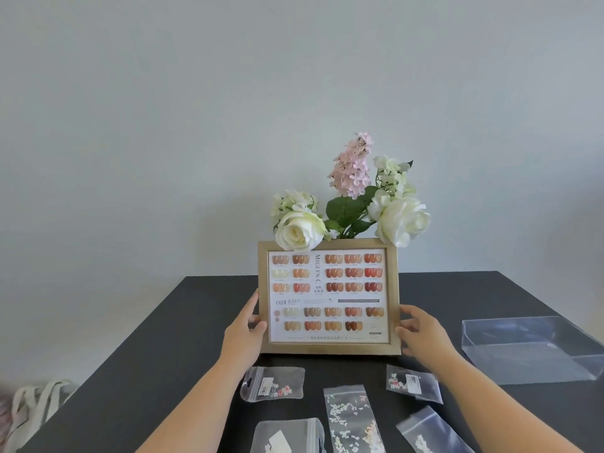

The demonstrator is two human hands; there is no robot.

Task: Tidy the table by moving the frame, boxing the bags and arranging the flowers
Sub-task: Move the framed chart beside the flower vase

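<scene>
A gold picture frame (328, 347) with a nail-colour chart stands upright at the middle of the dark table (157, 354). My left hand (246, 325) grips its left edge and my right hand (416, 328) its right edge. Behind the frame rise white roses and a pink flower sprig (351, 197); their base is hidden by the frame. Several small clear zip bags lie in front of the frame, among them one at the left (273, 384), a long one (351, 416) and one at the right (413, 384). A clear plastic box (529, 348) sits open at the right.
The table's far edge meets a plain grey wall. Its left edge runs diagonally down to the lower left, where a cloth tote bag (36, 410) lies on the floor. More zip bags (287, 436) lie at the near edge of the view.
</scene>
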